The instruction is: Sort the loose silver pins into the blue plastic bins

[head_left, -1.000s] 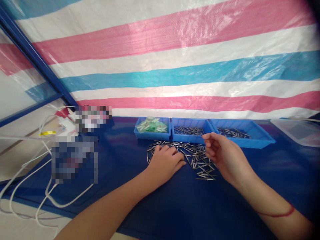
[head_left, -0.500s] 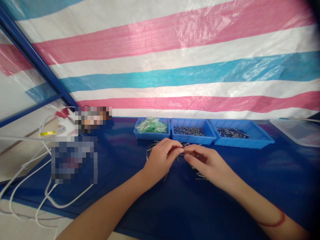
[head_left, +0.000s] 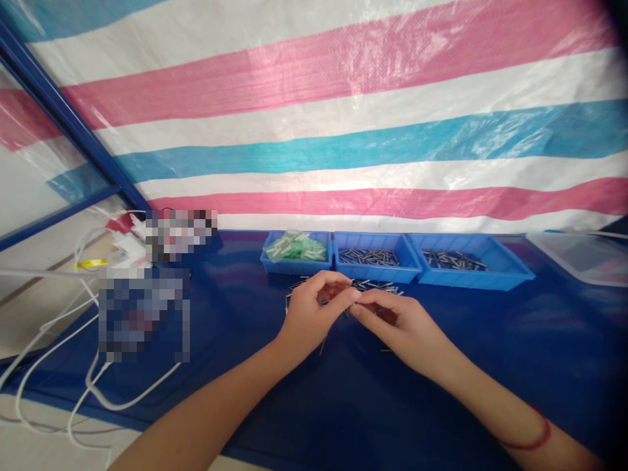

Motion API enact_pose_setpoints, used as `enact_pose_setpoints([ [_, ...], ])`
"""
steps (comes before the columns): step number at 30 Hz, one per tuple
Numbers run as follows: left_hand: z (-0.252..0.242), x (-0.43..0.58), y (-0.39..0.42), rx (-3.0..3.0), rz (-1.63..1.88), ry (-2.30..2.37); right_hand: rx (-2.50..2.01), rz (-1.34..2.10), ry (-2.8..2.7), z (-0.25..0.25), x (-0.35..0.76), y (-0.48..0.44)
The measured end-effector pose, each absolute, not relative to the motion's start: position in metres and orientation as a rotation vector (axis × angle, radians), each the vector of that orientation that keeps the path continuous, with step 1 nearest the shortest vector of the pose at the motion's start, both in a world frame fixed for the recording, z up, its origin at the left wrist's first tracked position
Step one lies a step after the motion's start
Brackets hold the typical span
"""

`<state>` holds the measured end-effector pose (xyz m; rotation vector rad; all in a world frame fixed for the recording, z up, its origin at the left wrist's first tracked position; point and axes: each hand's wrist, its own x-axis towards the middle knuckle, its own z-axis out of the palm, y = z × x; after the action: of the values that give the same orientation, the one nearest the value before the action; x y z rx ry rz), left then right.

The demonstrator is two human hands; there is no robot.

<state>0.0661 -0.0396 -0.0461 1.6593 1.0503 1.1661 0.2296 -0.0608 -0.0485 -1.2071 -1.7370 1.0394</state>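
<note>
My left hand (head_left: 314, 307) and my right hand (head_left: 405, 320) meet over the blue table, thumbs and fingertips pinched together and almost touching. Whatever lies between the fingertips is too small or too hidden to name. Thin metal pins (head_left: 375, 286) lie loose on the table behind and under both hands, partly covered by them. Just beyond stand three blue bins: the left bin (head_left: 294, 267) has pale green plastic-wrapped pieces (head_left: 297, 247), while the middle bin (head_left: 380, 271) and the right bin (head_left: 500, 261) contain short metal pins.
A clear plastic container (head_left: 579, 258) rests at the far right. White cables (head_left: 132, 402) loop over the table's left side, near a white power adapter (head_left: 130, 248) and blurred-out items. A striped plastic sheet (head_left: 343, 144) hangs behind, and a blue metal frame (head_left: 73, 118) stands at the left.
My right hand has shifted slightly left, its thumb and fingers drawn closer to the left fingertips. The left hand's fingers have curled a little differently. The bins stay put.
</note>
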Motion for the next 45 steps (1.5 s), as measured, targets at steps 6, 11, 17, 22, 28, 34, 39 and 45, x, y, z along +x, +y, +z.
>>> enact_pose_setpoints([
  [6, -0.042, 0.065, -0.041, 1.734, 1.128, 1.081, -1.188, 1.026, -1.675, -0.051, 0.229, -0.062],
  [11, -0.042, 0.063, -0.04, 1.792, 1.171, 1.065, -1.178, 1.117, -1.636, -0.045, 0.227, -0.061],
  [17, -0.043, 0.061, -0.039, 1.811, 1.182, 1.06, -1.156, 1.18, -1.472, -0.043, 0.226, -0.06],
  [22, -0.042, 0.061, -0.038, 1.817, 1.16, 1.075, -1.139, 1.169, -1.351, -0.048, 0.231, -0.058],
  [28, -0.044, 0.062, -0.037, 1.859, 1.063, 1.08, -1.156, 1.088, -1.343, -0.046, 0.237, -0.059],
  [34, -0.037, 0.062, -0.04, 2.113, 0.878, 1.006, -1.157, 0.853, -1.526, -0.038, 0.24, -0.06],
  [39, -0.033, 0.056, -0.04, 2.496, 0.611, 1.037, -1.363, 0.428, -1.476, -0.03, 0.272, -0.045],
  [45, -0.04, 0.05, -0.039, 2.759, 0.326, 1.149, -1.642, -0.1, -1.464, -0.038, 0.331, -0.021],
])
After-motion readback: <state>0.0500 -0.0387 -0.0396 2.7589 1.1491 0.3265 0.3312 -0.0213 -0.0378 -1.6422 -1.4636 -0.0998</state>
